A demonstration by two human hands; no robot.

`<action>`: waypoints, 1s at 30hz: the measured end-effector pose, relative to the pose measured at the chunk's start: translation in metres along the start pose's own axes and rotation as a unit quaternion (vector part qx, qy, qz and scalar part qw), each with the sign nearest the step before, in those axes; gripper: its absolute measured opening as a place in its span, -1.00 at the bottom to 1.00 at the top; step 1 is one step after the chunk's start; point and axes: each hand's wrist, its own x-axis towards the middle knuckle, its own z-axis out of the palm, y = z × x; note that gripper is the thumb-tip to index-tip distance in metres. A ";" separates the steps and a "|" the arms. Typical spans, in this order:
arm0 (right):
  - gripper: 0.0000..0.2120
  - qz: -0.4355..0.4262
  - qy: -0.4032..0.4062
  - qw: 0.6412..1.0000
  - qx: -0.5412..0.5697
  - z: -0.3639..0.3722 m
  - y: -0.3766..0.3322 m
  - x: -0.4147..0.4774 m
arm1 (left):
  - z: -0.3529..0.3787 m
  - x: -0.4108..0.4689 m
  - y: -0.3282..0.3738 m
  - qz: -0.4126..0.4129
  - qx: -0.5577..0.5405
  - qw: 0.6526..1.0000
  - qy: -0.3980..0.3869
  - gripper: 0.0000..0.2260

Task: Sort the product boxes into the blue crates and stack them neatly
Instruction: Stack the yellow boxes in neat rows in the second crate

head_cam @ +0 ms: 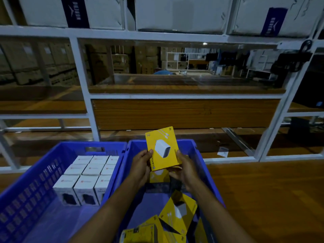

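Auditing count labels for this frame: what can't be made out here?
Head view only:
Right crate: near end cut off by bottom edge, so loose yellow boxes cannot be counted.
Its far floor: hidden behind the held yellow box, left hand and right hand.
White boxes in left crate: label print too small; lower layers, if any, hidden by top ones.

Wooden surface [263, 199] bears two blue crates [35, 190] (side by side).
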 end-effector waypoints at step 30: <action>-0.32 -0.564 0.082 0.593 -0.569 -0.001 0.045 -0.001 | -0.006 0.004 0.005 -0.050 -0.055 0.997 0.035 -0.71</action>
